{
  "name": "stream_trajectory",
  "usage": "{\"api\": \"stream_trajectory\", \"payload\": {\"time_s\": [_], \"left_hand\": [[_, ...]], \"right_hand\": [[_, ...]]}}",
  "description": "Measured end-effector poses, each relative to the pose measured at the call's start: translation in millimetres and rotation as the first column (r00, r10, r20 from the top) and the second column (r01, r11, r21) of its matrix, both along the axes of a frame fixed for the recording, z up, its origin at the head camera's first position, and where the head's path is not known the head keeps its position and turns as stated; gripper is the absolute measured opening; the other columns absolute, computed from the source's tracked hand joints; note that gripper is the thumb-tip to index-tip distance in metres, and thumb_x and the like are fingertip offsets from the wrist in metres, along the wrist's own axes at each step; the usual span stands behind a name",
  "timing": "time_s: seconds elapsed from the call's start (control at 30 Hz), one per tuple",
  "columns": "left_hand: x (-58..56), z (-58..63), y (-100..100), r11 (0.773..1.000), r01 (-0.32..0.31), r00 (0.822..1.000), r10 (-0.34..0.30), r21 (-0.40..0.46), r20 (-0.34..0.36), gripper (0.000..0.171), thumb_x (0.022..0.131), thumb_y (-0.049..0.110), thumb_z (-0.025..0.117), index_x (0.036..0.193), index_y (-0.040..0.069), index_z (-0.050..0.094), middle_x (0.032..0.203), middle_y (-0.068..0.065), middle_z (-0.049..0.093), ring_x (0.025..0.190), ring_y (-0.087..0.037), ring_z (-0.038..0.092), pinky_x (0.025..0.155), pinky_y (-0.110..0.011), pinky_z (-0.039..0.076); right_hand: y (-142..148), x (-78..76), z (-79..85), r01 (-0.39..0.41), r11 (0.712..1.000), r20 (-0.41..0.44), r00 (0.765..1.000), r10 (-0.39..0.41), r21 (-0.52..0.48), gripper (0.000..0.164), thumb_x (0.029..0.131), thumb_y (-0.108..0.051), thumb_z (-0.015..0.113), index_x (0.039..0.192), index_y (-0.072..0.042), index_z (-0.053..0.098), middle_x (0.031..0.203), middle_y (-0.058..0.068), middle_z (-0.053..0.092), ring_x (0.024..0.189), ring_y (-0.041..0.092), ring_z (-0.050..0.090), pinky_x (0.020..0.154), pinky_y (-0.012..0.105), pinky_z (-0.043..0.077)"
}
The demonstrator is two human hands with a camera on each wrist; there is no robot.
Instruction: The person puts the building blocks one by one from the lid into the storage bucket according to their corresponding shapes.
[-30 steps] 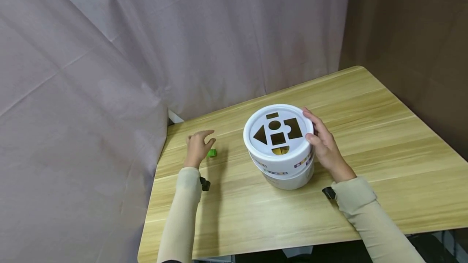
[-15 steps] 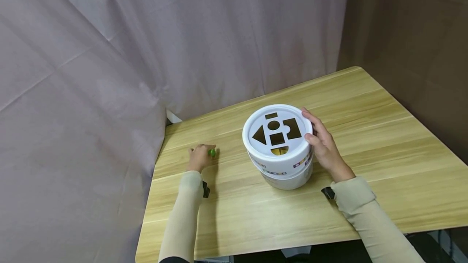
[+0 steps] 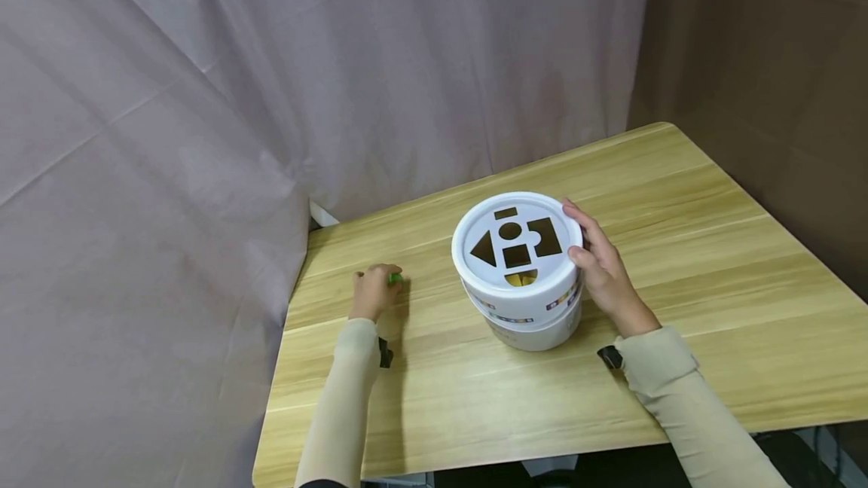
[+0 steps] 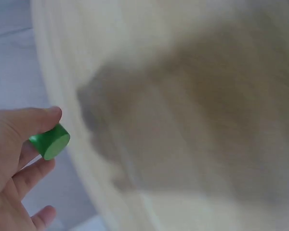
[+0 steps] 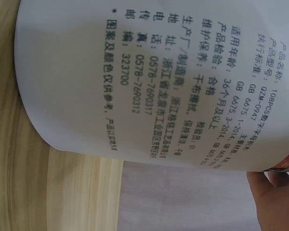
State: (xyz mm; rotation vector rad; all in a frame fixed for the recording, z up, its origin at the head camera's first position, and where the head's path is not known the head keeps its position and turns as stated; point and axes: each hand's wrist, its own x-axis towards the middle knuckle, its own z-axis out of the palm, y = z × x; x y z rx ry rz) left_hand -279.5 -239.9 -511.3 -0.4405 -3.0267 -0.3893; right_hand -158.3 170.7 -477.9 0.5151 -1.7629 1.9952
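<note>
My left hand point(image 3: 372, 292) pinches a small green block point(image 4: 55, 143) between thumb and fingers, over the left part of the table. The block's side is smooth and curved, with a rounded flat end face showing in the left wrist view. To the right stands a white bucket point(image 3: 536, 333) with a shape-sorter lid point(image 3: 459, 252). The lid has cut-outs including a triangle, a circle and a square; something yellow shows through the front one. My right hand point(image 3: 610, 285) grips the lid's right edge, thumb on the rim and fingers round the far side.
A wood-grain table point(image 3: 712, 307) spans the view, its left edge near my left hand. Grey cloth point(image 3: 407, 81) hangs behind and to the left. Printed Chinese text point(image 5: 164, 91) covers the bucket's side in the right wrist view.
My left hand has come down onto the green block from beside it and now pinches it. The right hand and the bucket have stayed put.
</note>
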Motion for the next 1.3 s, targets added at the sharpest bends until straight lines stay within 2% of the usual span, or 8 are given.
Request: {"api": "stream_trajectory", "payload": {"time_s": [0.2, 0.47, 0.6, 0.8, 1.0, 1.1, 1.2, 1.3], "left_hand": [[4.3, 30.8, 31.3, 0.992, 0.096, 0.990, -0.087, 0.084, -0.111, 0.028, 0.096, 0.012, 0.079, 0.123, 0.009, 0.077, 0.123, -0.007, 0.076, 0.122, -0.031, 0.064, 0.112, -0.071, 0.030], [4.3, 69.4, 65.6, 0.950, 0.219, 0.944, -0.150, 0.221, -0.294, 0.027, 0.095, 0.023, 0.083, 0.118, 0.012, 0.079, 0.117, -0.003, 0.078, 0.115, -0.024, 0.069, 0.105, -0.059, 0.037], [4.2, 83.4, 79.7, 0.911, 0.259, 0.923, -0.137, 0.320, -0.359, 0.027, 0.092, 0.022, 0.085, 0.114, 0.008, 0.080, 0.112, -0.005, 0.080, 0.102, -0.024, 0.074, 0.104, -0.054, 0.044], [13.3, 109.3, 106.0, 0.812, 0.306, 0.911, -0.098, 0.498, -0.400, 0.022, 0.089, 0.014, 0.087, 0.104, 0.002, 0.076, 0.106, -0.011, 0.080, 0.079, -0.024, 0.074, 0.094, -0.045, 0.057], [24.5, 129.8, 130.2, 0.751, 0.377, 0.890, -0.133, 0.541, -0.436, 0.020, 0.088, 0.007, 0.086, 0.099, 0.001, 0.072, 0.104, -0.013, 0.080, 0.096, -0.027, 0.077, 0.095, -0.041, 0.058], [28.3, 135.5, 140.1, 0.740, 0.407, 0.879, -0.158, 0.535, -0.449, 0.020, 0.087, 0.009, 0.087, 0.098, 0.001, 0.072, 0.104, -0.013, 0.080, 0.103, -0.027, 0.076, 0.095, -0.040, 0.058], [31.5, 139.1, 148.8, 0.753, 0.423, 0.866, -0.170, 0.505, -0.471, 0.021, 0.086, 0.013, 0.089, 0.095, 0.003, 0.073, 0.102, -0.011, 0.080, 0.102, -0.025, 0.075, 0.101, -0.039, 0.050], [33.7, 141.5, 156.9, 0.759, 0.450, 0.846, -0.193, 0.470, -0.498, 0.021, 0.085, 0.016, 0.090, 0.090, 0.006, 0.072, 0.098, -0.008, 0.080, 0.097, -0.023, 0.075, 0.097, -0.041, 0.045]], "right_hand": [[0.0, -0.5, 0.2, -0.009, 1.000, -0.018, 1.000, 0.009, -0.010, 0.065, 0.095, 0.001, 0.045, 0.160, 0.001, 0.039, 0.171, 0.018, 0.028, 0.157, 0.020, 0.029, 0.124, 0.025, 0.024], [0.3, -0.2, -0.9, -0.006, 1.000, 0.004, 1.000, 0.006, -0.002, 0.065, 0.095, 0.000, 0.045, 0.160, 0.000, 0.039, 0.172, 0.017, 0.028, 0.158, 0.020, 0.027, 0.124, 0.025, 0.023], [0.8, 0.3, -1.6, 0.001, 1.000, 0.013, 1.000, -0.001, 0.009, 0.066, 0.095, 0.000, 0.045, 0.161, 0.000, 0.038, 0.172, 0.017, 0.028, 0.158, 0.020, 0.027, 0.124, 0.024, 0.023], [1.1, 0.0, -1.3, -0.004, 1.000, 0.006, 1.000, 0.004, -0.007, 0.066, 0.095, 0.000, 0.045, 0.160, 0.001, 0.038, 0.171, 0.018, 0.028, 0.158, 0.021, 0.027, 0.124, 0.025, 0.022], [1.2, -0.1, -1.3, -0.007, 1.000, -0.004, 1.000, 0.006, -0.017, 0.065, 0.095, 0.001, 0.045, 0.160, 0.002, 0.038, 0.171, 0.019, 0.027, 0.158, 0.021, 0.027, 0.124, 0.025, 0.022], [1.2, -0.4, -1.7, -0.009, 1.000, -0.012, 1.000, 0.009, -0.017, 0.065, 0.095, 0.001, 0.044, 0.160, 0.002, 0.038, 0.171, 0.021, 0.027, 0.158, 0.020, 0.027, 0.124, 0.025, 0.022], [1.0, -0.8, -2.1, -0.011, 1.000, -0.017, 1.000, 0.011, -0.015, 0.065, 0.096, 0.001, 0.044, 0.160, 0.002, 0.038, 0.171, 0.020, 0.027, 0.158, 0.020, 0.027, 0.124, 0.025, 0.022], [0.9, -0.7, -2.1, -0.010, 1.000, -0.015, 1.000, 0.009, -0.012, 0.065, 0.096, 0.001, 0.044, 0.160, 0.001, 0.038, 0.171, 0.019, 0.028, 0.158, 0.020, 0.027, 0.124, 0.025, 0.022]]}}
